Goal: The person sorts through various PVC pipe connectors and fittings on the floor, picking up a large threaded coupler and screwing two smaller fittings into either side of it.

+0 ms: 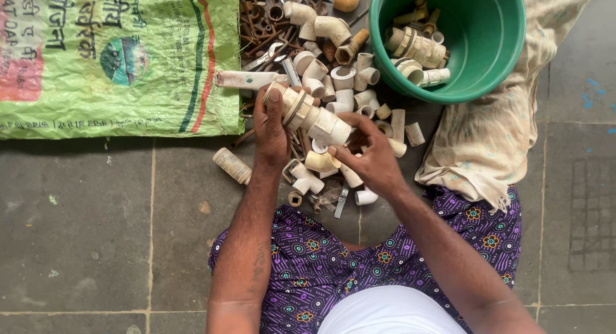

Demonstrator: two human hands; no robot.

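Note:
My left hand [269, 132] grips a long cream plastic pipe fitting [311, 114] with a threaded end, held slanted above the pile. My right hand [372, 161] pinches a small cream pipe elbow [319, 161] just below that fitting. Both hands hover over a heap of white and cream pipe fittings [340, 84] spread on the stone floor. A green plastic bucket [507, 45] at the upper right holds several more fittings [417, 48].
A green printed sack [115, 58] lies flat at the upper left. Rusty metal bits [263, 19] sit at the top of the heap. A pale patterned cloth [494, 135] lies under the bucket. A loose short pipe piece [232, 165] rests left of my hand. My lap in purple patterned fabric [321, 257] fills the bottom.

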